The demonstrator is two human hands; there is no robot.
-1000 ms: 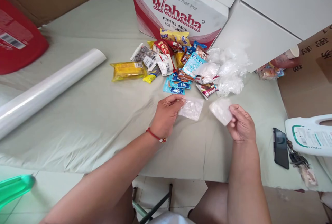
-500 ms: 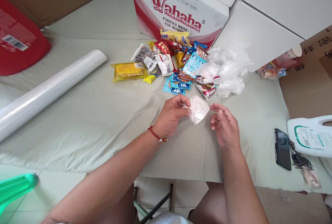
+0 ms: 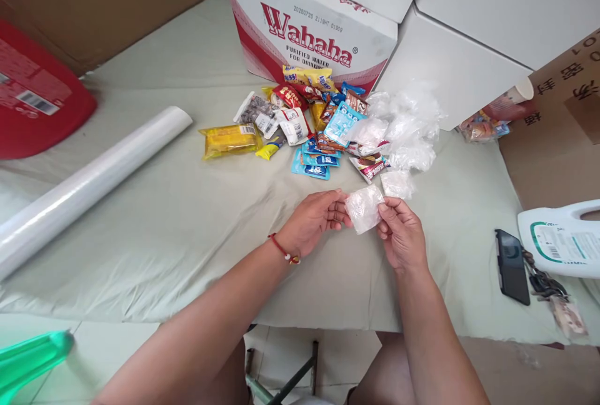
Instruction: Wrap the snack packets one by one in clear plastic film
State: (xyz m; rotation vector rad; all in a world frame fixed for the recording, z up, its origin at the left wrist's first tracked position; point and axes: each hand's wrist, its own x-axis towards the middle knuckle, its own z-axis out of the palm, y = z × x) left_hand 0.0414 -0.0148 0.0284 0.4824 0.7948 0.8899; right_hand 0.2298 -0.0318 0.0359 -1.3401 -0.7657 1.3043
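Observation:
My right hand (image 3: 402,230) pinches the right edge of a folded clear plastic bag (image 3: 364,210) between thumb and fingers, above the cloth. At the bag's left edge is my left hand (image 3: 319,220), with loosely curled fingers; its fingertips are touching or very close to the bag. A second folded piece of clear plastic (image 3: 397,184) lies just beyond my right hand. Behind it spreads a heap of crumpled clear plastic bags (image 3: 412,127). Packaged snacks are piled to its left, including blue sachets (image 3: 312,164) and a yellow packet (image 3: 230,140).
A Wahaha carton (image 3: 309,30) stands behind the snacks. Along the left lies a roll of clear film (image 3: 98,186), near a red container (image 3: 40,92). At the right are a phone (image 3: 512,266), keys (image 3: 546,283) and a white jug (image 3: 560,239).
The left hand's pinch on the plastic has loosened, and the right hand now grips its right edge. A folded plastic piece now shows beside the heap. The view has shifted slightly.

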